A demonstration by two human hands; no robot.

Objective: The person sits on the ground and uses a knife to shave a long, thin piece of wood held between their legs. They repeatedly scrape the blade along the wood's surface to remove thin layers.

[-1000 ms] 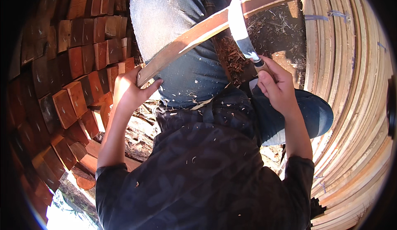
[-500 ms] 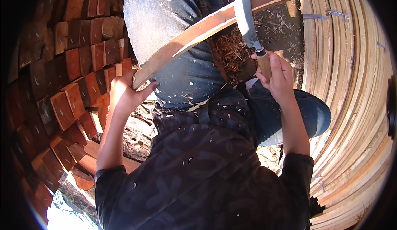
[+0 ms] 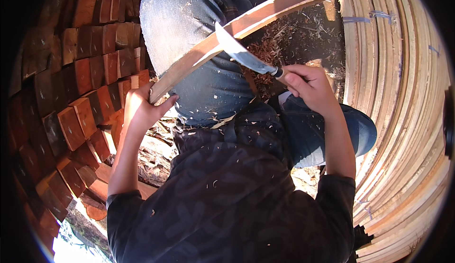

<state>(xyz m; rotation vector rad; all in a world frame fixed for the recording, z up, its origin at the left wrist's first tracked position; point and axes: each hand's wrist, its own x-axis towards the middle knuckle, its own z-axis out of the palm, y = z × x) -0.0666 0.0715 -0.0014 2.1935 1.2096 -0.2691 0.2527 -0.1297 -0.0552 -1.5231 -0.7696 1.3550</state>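
Note:
A long wooden strip (image 3: 256,17) runs from my left hand across my raised knee toward the upper right. My left hand (image 3: 143,107) is closed round its near end, thumb on one side and fingers on the other. In my right hand (image 3: 310,87) is a large curved knife (image 3: 244,54), gripped by its wooden handle. The blade points up and left; its tip lies at the strip's lower edge, over my knee. Whether the blade touches the wood I cannot tell. Pale shavings are scattered on my jeans (image 3: 208,99).
Stacked reddish wood blocks (image 3: 78,121) rise close on my left. Long pale wooden strips (image 3: 388,102), some with bluish ties, are piled on my right. Shavings (image 3: 272,50) litter the ground beyond my lap. A cut log (image 3: 95,212) lies at the lower left.
My right hand has turned the knife from nearly upright to slanting left. The blade has moved down the strip toward my left hand, which stays almost still.

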